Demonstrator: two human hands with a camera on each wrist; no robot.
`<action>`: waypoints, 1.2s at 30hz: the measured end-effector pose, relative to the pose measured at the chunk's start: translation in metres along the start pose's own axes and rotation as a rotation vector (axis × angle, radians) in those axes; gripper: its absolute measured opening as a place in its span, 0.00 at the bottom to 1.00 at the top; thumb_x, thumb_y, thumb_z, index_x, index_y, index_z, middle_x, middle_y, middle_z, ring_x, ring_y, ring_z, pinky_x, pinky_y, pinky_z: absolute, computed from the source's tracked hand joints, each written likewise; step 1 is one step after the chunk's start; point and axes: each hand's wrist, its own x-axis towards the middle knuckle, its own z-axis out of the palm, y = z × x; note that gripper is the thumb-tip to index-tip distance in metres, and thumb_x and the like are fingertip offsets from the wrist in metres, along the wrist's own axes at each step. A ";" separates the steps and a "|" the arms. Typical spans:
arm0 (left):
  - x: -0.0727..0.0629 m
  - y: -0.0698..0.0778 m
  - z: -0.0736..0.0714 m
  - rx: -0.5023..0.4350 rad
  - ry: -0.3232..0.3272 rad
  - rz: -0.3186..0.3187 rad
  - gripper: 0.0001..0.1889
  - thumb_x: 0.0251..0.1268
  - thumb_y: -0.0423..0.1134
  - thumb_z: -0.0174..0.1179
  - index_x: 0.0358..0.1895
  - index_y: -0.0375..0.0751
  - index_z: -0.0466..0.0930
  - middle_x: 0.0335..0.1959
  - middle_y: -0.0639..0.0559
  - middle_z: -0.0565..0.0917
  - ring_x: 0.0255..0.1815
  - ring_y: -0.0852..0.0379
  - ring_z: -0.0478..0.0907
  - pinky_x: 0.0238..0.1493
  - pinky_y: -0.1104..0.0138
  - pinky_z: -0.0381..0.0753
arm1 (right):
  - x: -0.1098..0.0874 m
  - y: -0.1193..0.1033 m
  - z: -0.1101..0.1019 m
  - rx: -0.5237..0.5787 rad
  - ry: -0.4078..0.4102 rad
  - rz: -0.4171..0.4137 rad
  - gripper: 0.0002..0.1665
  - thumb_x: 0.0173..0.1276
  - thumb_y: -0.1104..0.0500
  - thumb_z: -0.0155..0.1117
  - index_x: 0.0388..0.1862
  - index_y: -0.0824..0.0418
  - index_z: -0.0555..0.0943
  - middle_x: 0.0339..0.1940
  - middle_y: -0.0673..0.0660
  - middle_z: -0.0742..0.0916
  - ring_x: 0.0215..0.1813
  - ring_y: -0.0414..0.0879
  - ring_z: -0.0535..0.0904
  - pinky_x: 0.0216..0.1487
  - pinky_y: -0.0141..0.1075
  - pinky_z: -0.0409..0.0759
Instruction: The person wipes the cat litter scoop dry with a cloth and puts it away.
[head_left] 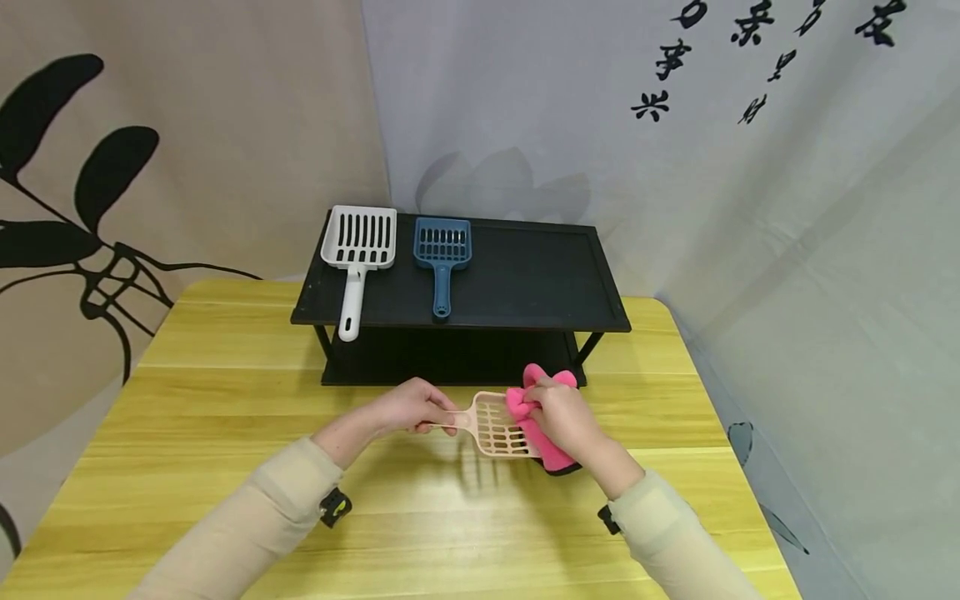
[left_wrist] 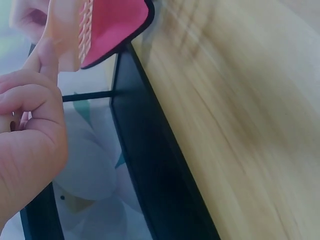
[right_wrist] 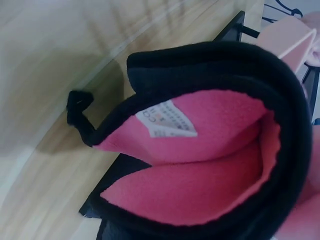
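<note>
In the head view my left hand (head_left: 420,408) grips the handle of a beige slotted litter scoop (head_left: 501,427), its head pointing right above the table. My right hand (head_left: 558,410) pinches a bunched pink glove (head_left: 549,446) with black trim against the right edge of the scoop's head. The right wrist view looks into the glove's open cuff (right_wrist: 210,130), which has a pink fleece lining, a white label (right_wrist: 167,120) and a black loop (right_wrist: 79,107). In the left wrist view my left fingers (left_wrist: 32,100) curl round the scoop's handle.
Behind the hands stands a black two-tier rack (head_left: 532,275) on the wooden table (head_left: 420,533). On its top shelf lie a white litter scoop (head_left: 353,296) and a smaller blue litter scoop (head_left: 442,283). A fabric wall (head_left: 480,100) hangs behind.
</note>
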 end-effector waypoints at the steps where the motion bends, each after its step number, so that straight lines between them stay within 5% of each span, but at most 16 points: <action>1: 0.000 -0.002 -0.001 -0.008 -0.002 -0.001 0.11 0.63 0.35 0.58 0.44 0.32 0.83 0.25 0.51 0.85 0.12 0.65 0.59 0.17 0.73 0.55 | -0.001 0.002 0.000 -0.001 0.009 0.007 0.05 0.54 0.70 0.69 0.30 0.63 0.86 0.33 0.55 0.85 0.33 0.46 0.81 0.34 0.35 0.82; 4: -0.001 -0.009 -0.006 -0.055 -0.021 -0.008 0.13 0.64 0.34 0.56 0.47 0.30 0.80 0.25 0.54 0.85 0.13 0.66 0.60 0.16 0.75 0.55 | -0.004 0.012 -0.002 -0.006 0.042 0.028 0.05 0.52 0.70 0.69 0.30 0.65 0.86 0.33 0.57 0.86 0.35 0.48 0.82 0.37 0.37 0.82; 9: -0.004 -0.019 -0.016 -0.261 -0.064 -0.030 0.17 0.69 0.32 0.49 0.55 0.23 0.71 0.28 0.56 0.84 0.13 0.71 0.60 0.15 0.80 0.58 | -0.008 0.027 -0.008 -0.014 0.047 0.074 0.07 0.51 0.69 0.71 0.32 0.66 0.86 0.34 0.58 0.87 0.39 0.50 0.83 0.41 0.40 0.82; 16: -0.004 -0.028 -0.020 -0.392 -0.079 -0.107 0.19 0.73 0.34 0.42 0.59 0.22 0.66 0.30 0.56 0.84 0.15 0.73 0.60 0.16 0.83 0.57 | -0.012 0.020 -0.026 0.063 0.121 0.150 0.09 0.52 0.65 0.72 0.34 0.66 0.85 0.31 0.58 0.84 0.29 0.45 0.75 0.30 0.33 0.76; 28: 0.002 -0.033 -0.010 -0.515 -0.084 -0.155 0.20 0.74 0.33 0.39 0.61 0.21 0.62 0.26 0.58 0.81 0.13 0.75 0.58 0.14 0.84 0.55 | -0.016 -0.033 -0.021 0.133 0.210 0.024 0.10 0.49 0.62 0.75 0.32 0.62 0.86 0.30 0.53 0.84 0.30 0.42 0.76 0.27 0.28 0.75; 36: 0.005 -0.028 -0.002 -0.502 -0.134 -0.158 0.20 0.74 0.33 0.38 0.62 0.20 0.61 0.26 0.57 0.80 0.13 0.75 0.57 0.13 0.84 0.55 | -0.018 -0.037 0.004 -0.007 0.240 -0.115 0.08 0.48 0.62 0.76 0.29 0.59 0.85 0.29 0.52 0.83 0.29 0.42 0.80 0.29 0.30 0.78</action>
